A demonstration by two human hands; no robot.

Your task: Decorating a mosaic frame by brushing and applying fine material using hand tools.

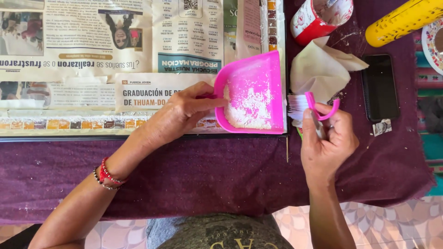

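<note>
The left hand (182, 113) has its grip closed on the short handle of the pink dustpan (254, 94), which lies on the newspaper (92, 55) toward the table's far edge, open mouth away from the person, white crumbs inside. Just right of it, the right hand (325, 143) holds a small pink brush (307, 107), bristles pointing left at the pan's side wall.

Red-and-white can (318, 17) cut off by the top edge, yellow bottle (405, 19) and patterned plate (434, 44) cropped at upper right, dustpan handle (206, 96) hidden under the left hand's fingers (203, 99), brush handle (319, 129) buried in the right hand (326, 140), newspaper (92, 46) clipped at upper left
</note>
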